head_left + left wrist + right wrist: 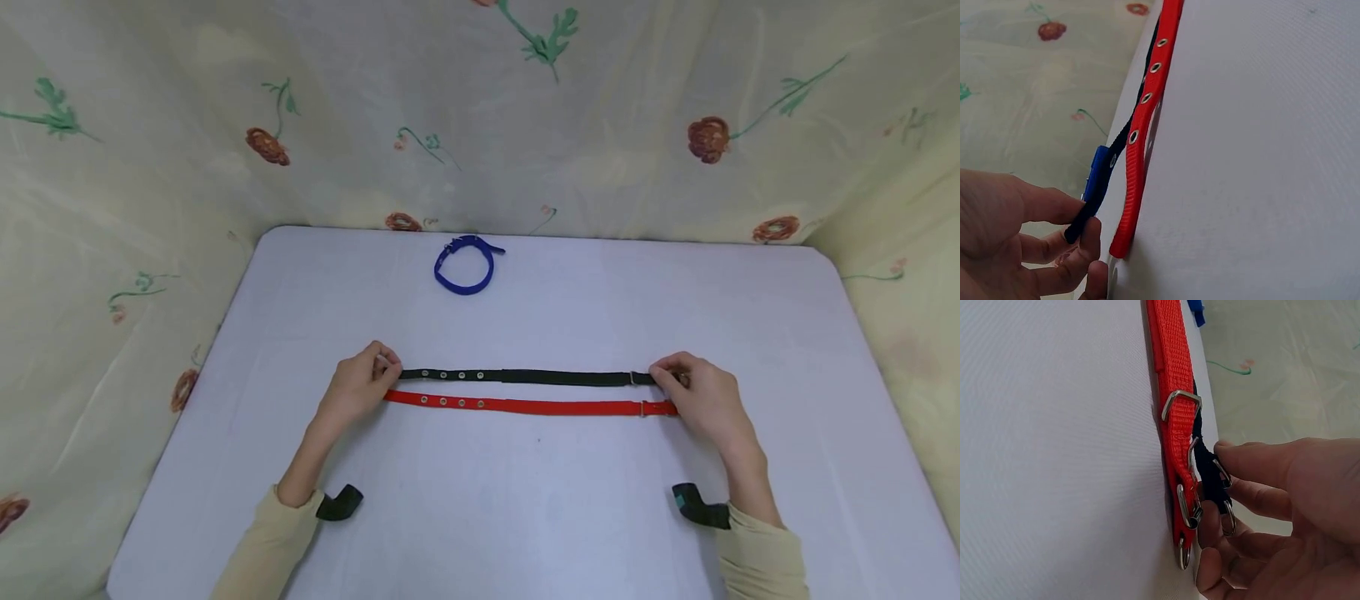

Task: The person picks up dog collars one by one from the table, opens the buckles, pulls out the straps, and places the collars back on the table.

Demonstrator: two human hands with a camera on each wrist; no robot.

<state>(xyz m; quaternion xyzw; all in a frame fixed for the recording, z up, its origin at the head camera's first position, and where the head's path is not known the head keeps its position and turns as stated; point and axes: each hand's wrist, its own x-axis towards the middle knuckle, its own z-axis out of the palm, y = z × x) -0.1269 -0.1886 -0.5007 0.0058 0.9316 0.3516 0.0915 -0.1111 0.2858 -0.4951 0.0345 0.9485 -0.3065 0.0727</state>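
Note:
A black collar (pixel 566 377) stretches straight across the table between both hands. My left hand (pixel 360 382) pinches its eyelet end between thumb and fingers. At the other end my right hand (pixel 701 392) pinches the black collar near its buckle and metal rings. A red collar (pixel 562 407) lies parallel, just on the near side of the black one. Its row of metal eyelets shows in the left wrist view, close beside the left fingers (pixel 1088 240). The red collar's metal buckle (pixel 1188 506) sits next to the right fingers in the right wrist view.
Farther back on the white table (pixel 525 500) a blue collar (pixel 466 292) lies fastened in a loop. A floral curtain (pixel 600 158) surrounds the table's back and sides. Black wrist devices (pixel 340 503) stick out at both sleeves.

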